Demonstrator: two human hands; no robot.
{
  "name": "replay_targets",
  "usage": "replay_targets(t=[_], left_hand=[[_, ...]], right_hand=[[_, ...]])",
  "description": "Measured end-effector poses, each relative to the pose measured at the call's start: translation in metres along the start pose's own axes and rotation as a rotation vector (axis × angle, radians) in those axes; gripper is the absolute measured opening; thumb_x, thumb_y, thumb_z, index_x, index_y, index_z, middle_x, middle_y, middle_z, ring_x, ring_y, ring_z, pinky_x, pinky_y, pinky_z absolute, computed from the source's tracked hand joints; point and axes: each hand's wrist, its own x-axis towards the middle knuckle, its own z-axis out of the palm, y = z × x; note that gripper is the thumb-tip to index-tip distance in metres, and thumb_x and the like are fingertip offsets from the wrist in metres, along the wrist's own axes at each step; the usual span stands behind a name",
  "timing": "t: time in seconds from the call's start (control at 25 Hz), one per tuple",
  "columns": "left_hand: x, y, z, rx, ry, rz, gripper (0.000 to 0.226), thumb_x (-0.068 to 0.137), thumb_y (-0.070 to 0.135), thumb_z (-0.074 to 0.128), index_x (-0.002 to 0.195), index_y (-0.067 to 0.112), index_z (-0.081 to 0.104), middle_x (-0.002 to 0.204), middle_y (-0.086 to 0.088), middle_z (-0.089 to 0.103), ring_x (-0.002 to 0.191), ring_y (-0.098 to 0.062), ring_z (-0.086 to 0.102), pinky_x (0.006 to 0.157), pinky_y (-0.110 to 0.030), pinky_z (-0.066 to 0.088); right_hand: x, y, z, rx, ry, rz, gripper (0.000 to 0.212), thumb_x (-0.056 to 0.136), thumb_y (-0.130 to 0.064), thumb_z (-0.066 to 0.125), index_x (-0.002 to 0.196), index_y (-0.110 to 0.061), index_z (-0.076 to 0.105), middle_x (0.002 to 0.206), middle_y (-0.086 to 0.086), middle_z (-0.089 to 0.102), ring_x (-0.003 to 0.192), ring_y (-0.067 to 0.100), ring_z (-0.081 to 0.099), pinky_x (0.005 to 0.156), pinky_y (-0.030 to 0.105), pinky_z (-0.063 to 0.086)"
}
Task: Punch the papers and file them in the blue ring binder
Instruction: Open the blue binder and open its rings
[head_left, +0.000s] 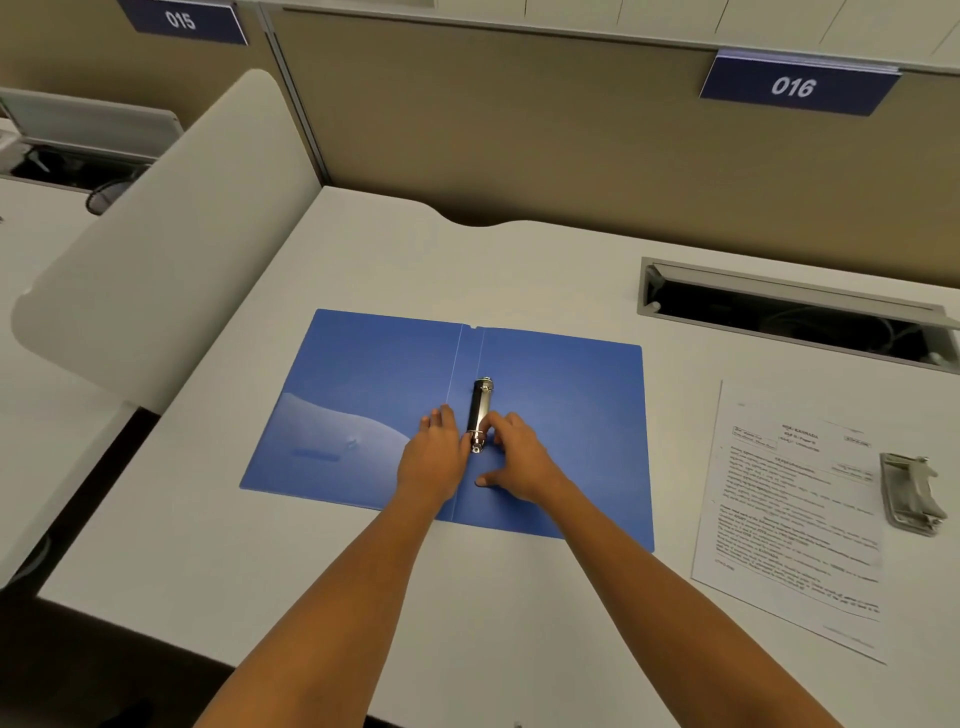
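**Me:** Working the ring clip (480, 413) now. Blue binder (441, 421) lies open flat on the worktop (363, 260), both covers down, clip running along the spine. Left hand (434, 457) is pressed flat on the inside cover just left of the clip, grip spread wide, holding nothing. Right hand (514, 457) is at the near end of the clip, fingers on or right beside the near ring, thumb planted on the cover. Can't tell if it's pinching the ring or just touching.

**You:** Rings open yet?

**Me:** Near ring looks closed; far one is too small to call. My read: step in hand is opening the rings.

**You:** How to do it clean?

**Me:** Keep the left palm down so the binder doesn't slide or lift. Pull the ring halves apart evenly, or use the end tab if it has one. Fingertips clear of the gap, since it will likely snap.

**You:** Papers?

**Me:** Papers (789, 514) are well off to the right on the worktop, printed side up. Hole punch (911, 493) sits on their right edge. Can't see holes from here, so check for them before filing.
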Motion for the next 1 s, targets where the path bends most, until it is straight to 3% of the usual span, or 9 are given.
replay_targets(t=[0.52, 0.76, 1.0], left_hand=[[0.0058, 0.0024, 0.0059, 0.063, -0.038, -0.02, 0.062, 0.103, 0.042, 0.029, 0.152, 0.007, 0.018, 0.155, -0.015, 0.031, 0.14, -0.032, 0.035, 0.108, -0.04, 0.04], [0.0043, -0.0003, 0.0047, 0.013, -0.015, -0.013, 0.057, 0.103, 0.037, 0.032, 0.15, 0.007, 0.024, 0.149, -0.015, 0.041, 0.132, -0.031, 0.046, 0.103, -0.039, 0.046], [-0.0022, -0.002, 0.0003, -0.03, -0.006, -0.015, 0.058, 0.102, 0.039, 0.036, 0.149, 0.006, 0.028, 0.145, -0.015, 0.046, 0.128, -0.03, 0.05, 0.101, -0.037, 0.046]], right_hand=[[0.0008, 0.0013, 0.0004, 0.005, 0.006, -0.012, 0.061, 0.061, -0.029, 0.088, 0.107, -0.025, 0.049, 0.108, 0.0, 0.046, 0.096, 0.021, 0.048, 0.085, 0.043, 0.051], [-0.0025, 0.0029, 0.0009, 0.035, 0.027, -0.027, 0.059, 0.061, -0.025, 0.089, 0.095, -0.031, 0.042, 0.101, -0.001, 0.042, 0.088, 0.018, 0.045, 0.082, 0.04, 0.051], [-0.0079, 0.008, 0.0051, 0.079, 0.047, -0.03, 0.056, 0.061, -0.024, 0.088, 0.099, -0.03, 0.047, 0.099, -0.002, 0.042, 0.087, 0.014, 0.043, 0.083, 0.036, 0.049]])
